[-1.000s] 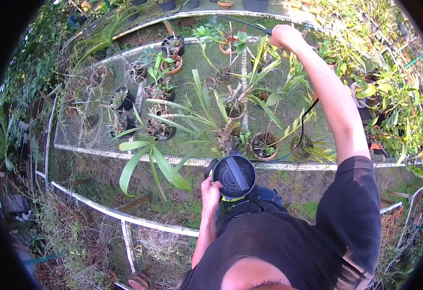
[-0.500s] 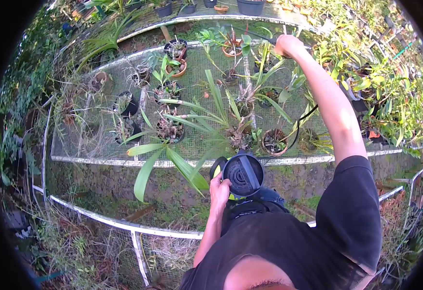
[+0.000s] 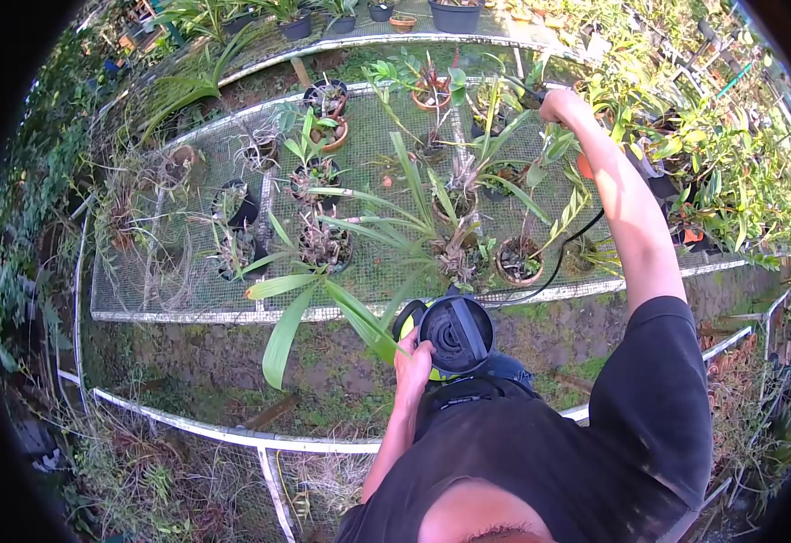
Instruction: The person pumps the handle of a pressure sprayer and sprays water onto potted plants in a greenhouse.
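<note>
My left hand (image 3: 412, 364) is closed on the side of a pump sprayer (image 3: 455, 337), held against my front. The sprayer has a round black funnel-like top with a bar across it and a yellow-green body. A thin black hose (image 3: 560, 253) curves from near it up along my right arm. My right hand (image 3: 564, 107), stretched out over the plants, is closed round the dark handle of a spray wand (image 3: 531, 93). Leaves and fingers hide part of the wand. Beneath that arm stand a plant in a clay pot (image 3: 519, 261) and other leafy plants.
A wire-mesh bench (image 3: 323, 315) with a white frame carries several potted plants, among them a black pot (image 3: 235, 203). Dense foliage (image 3: 721, 172) crowds the right side. Behind me runs a white rail (image 3: 196, 427); more pots (image 3: 455, 16) stand on the far bench.
My right hand has shifted slightly right and nearer to me, with the wand. My left hand still grips the sprayer. The view has tilted slightly.
</note>
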